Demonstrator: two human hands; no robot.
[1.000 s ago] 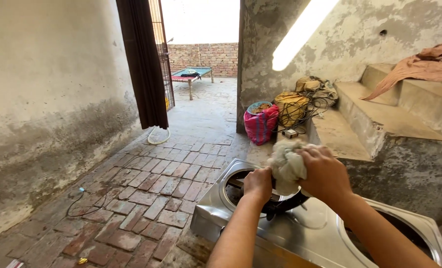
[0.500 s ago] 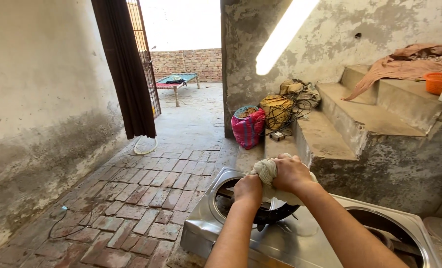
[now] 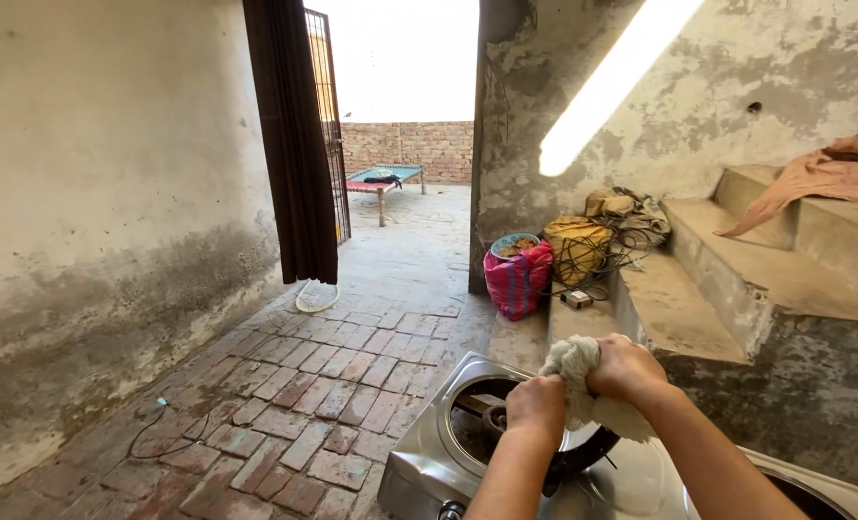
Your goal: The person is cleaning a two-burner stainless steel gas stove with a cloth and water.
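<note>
Your right hand (image 3: 627, 368) is closed on a bunched pale rag (image 3: 575, 377) while your left hand (image 3: 535, 403), fingers curled, grips the dark ring (image 3: 583, 455) over the steel stove (image 3: 429, 462), seemingly steadying it for wiping.

- Cloth (image 3: 575, 371): off-white
- Stove (image 3: 429, 462): shiny silver steel
- Bag (image 3: 518, 277): pink with darker stripes
- Sack (image 3: 575, 246): yellow
- Curtain (image 3: 294, 144): dark brown
- Floor (image 3: 285, 404): reddish-brown brick pattern
- Draped fabric (image 3: 824, 178): tan-orange
</note>
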